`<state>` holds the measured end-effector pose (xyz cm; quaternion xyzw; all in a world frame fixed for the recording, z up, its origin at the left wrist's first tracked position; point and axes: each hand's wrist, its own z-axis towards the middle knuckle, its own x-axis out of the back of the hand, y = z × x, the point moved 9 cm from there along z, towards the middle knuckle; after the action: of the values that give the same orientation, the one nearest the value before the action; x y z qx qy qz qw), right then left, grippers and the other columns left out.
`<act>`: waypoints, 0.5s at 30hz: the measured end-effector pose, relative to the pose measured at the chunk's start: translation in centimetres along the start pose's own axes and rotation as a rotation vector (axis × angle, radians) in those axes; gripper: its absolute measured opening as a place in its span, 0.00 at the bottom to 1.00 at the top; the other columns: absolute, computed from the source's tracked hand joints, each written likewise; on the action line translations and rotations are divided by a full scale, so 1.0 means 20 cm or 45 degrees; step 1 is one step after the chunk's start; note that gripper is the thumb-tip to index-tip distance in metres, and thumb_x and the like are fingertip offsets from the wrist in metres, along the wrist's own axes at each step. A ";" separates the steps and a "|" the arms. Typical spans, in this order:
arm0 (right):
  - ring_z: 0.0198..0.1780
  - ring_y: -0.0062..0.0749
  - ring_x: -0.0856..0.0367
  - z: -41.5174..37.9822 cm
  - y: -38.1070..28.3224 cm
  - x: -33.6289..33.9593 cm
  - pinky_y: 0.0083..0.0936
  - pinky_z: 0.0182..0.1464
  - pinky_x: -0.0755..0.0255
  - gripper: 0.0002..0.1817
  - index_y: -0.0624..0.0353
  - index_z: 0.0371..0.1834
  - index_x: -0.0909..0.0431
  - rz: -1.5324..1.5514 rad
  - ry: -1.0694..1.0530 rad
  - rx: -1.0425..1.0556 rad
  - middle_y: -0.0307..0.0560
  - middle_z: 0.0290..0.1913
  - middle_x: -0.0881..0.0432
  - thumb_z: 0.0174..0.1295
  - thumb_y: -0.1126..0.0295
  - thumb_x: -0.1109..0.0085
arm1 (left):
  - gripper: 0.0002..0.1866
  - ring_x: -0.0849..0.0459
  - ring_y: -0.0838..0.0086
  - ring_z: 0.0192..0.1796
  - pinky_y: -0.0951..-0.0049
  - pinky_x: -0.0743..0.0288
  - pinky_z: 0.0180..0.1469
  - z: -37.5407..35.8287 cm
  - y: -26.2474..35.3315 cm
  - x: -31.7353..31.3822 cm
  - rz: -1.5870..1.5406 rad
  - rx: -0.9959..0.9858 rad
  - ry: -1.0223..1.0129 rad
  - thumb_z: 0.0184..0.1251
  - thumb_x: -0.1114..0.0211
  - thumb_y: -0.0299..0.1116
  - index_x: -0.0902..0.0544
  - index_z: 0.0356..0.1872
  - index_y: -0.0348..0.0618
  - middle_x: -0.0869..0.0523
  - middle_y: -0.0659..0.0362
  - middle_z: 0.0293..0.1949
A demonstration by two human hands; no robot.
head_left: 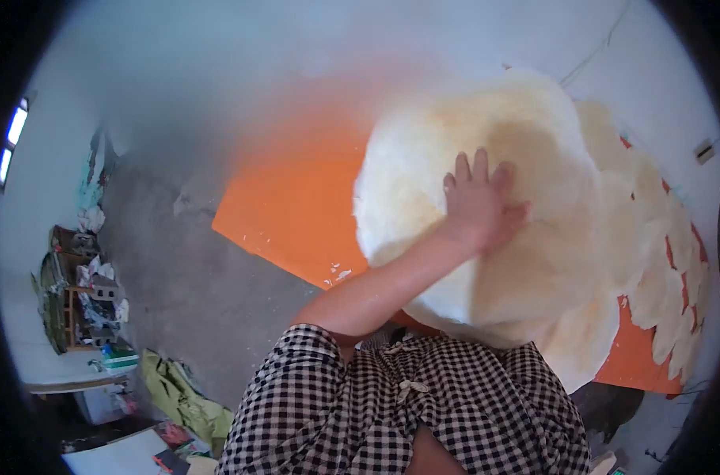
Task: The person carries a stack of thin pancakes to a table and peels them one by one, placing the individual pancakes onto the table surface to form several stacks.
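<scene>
My left hand (485, 202) lies palm down with its fingers spread on a large, pale cream round sheet (423, 166). The sheet looks thin and soft, with yellowish patches, and a shadow falls across it beside my hand. Under its left edge shows a flat orange surface (296, 214) with small white flakes on it. More cream pieces (668, 261) overlap toward the right, with orange showing through the gaps. My right hand is out of sight; only the checkered sleeve on that side shows.
Grey floor (193, 261) stretches out at the left. Shelving (79, 305) with mixed items stands by the left wall, with a green cloth (182, 396) below it. A wall socket (704, 151) is at the right. Blur hides part of the upper left.
</scene>
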<state>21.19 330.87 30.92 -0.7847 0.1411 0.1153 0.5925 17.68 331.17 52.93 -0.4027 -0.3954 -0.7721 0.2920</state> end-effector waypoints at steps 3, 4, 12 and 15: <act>0.46 0.36 0.26 -0.12 -0.36 0.00 0.31 0.44 0.29 0.21 0.59 0.54 0.36 -0.117 0.040 0.225 0.48 0.47 0.26 0.61 0.59 0.58 | 0.37 0.49 0.48 0.64 0.53 0.46 0.60 -0.05 0.04 0.14 -0.238 -0.104 0.185 0.52 0.41 0.52 0.41 0.61 0.44 0.49 0.42 0.63; 0.47 0.37 0.26 -0.16 -0.49 -0.06 0.32 0.45 0.30 0.21 0.59 0.54 0.36 -0.175 0.040 0.314 0.49 0.47 0.26 0.61 0.59 0.58 | 0.40 0.50 0.48 0.65 0.54 0.49 0.62 -0.07 0.01 0.22 -0.370 -0.181 0.291 0.51 0.41 0.54 0.42 0.61 0.43 0.49 0.42 0.63; 0.48 0.39 0.27 0.00 -1.15 -1.00 0.34 0.45 0.30 0.22 0.59 0.54 0.36 -2.027 0.196 1.113 0.50 0.48 0.26 0.61 0.57 0.58 | 0.33 0.31 0.63 0.56 0.71 0.35 0.56 -0.04 -0.61 0.30 -2.527 0.088 0.125 0.59 0.44 0.42 0.45 0.62 0.40 0.34 0.52 0.58; 0.55 0.46 0.35 0.45 -0.69 -1.06 0.40 0.53 0.40 0.27 0.56 0.57 0.38 -2.243 0.027 0.896 0.52 0.54 0.33 0.58 0.52 0.57 | 0.33 0.32 0.63 0.56 0.69 0.37 0.57 -0.23 -1.05 0.01 -2.691 0.489 0.218 0.59 0.45 0.44 0.44 0.62 0.41 0.34 0.53 0.58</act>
<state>6.19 344.77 48.19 -0.3862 -0.4696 -0.4296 0.6676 -0.44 338.07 43.53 0.2507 -0.6360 -0.5839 -0.4378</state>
